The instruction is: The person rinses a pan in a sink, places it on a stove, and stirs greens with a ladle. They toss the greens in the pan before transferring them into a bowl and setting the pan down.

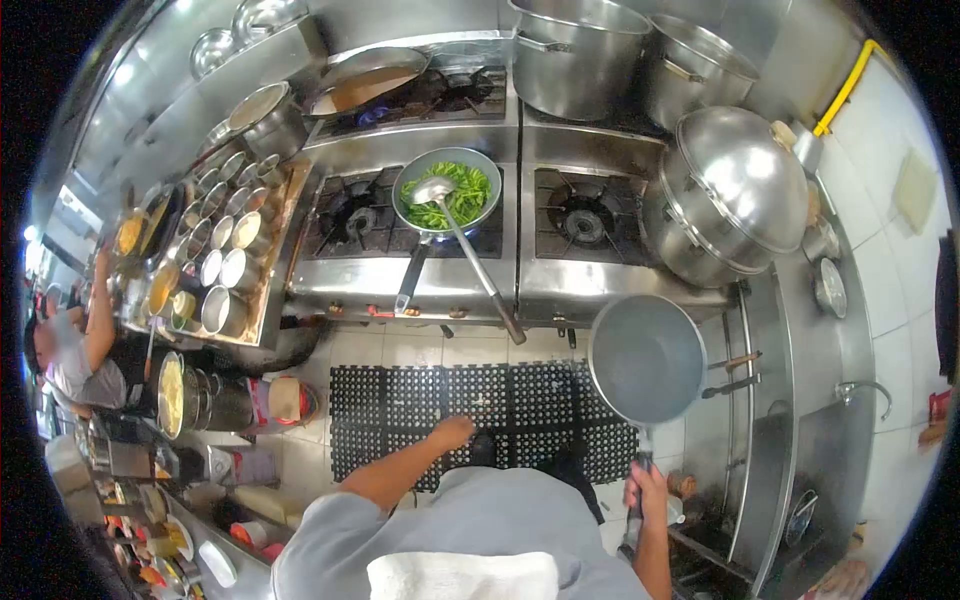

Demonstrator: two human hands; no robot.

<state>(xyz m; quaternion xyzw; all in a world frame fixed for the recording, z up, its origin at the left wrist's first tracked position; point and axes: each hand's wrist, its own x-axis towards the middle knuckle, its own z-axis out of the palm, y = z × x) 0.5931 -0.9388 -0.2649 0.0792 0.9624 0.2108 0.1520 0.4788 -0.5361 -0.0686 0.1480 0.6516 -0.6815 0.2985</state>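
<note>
My right hand [648,486] is wrapped round the black handle of a grey frying pan [646,358]. The pan is held out in front of the stove's right part, its inside facing me, with no food in it. My left hand [452,432] hangs before my body, fingers curled into a fist, and nothing shows in it. On the stove's middle burner sits a second frying pan [411,271] of chopped green vegetables [470,190]. A steel ladle [464,235] rests in it, its long handle reaching over the stove's front edge.
Large steel pots [580,65] stand behind, and a domed steamer [740,180] is at right. A wide pan [370,80] sits on the rear burner. Several metal containers [240,270] fill the left counter. A co-worker [95,350] stands at far left. Black mats [400,390] cover the floor.
</note>
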